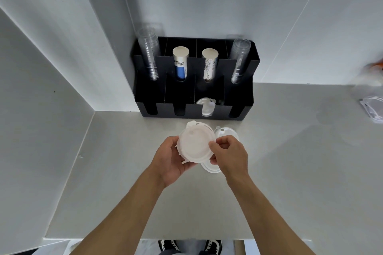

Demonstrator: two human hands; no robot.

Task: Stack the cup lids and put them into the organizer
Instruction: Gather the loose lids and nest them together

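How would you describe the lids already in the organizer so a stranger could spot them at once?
Find the black organizer against the wall. Its front row has four slotted compartments; the stored lids sit in the third from the left. The other front compartments look empty, and the rear ones hold upright cup stacks.

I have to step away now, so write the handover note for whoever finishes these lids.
Left hand: cradles the lid stack from the side and below.
Right hand: pinches the stack's right rim.
Organizer: some lids already sit in the third front slot from the left; the other front slots look empty.
Counter: loose lids remain, one beyond the right hand, another under it.
Left: add the loose lids to the stack, then drop it into the organizer.
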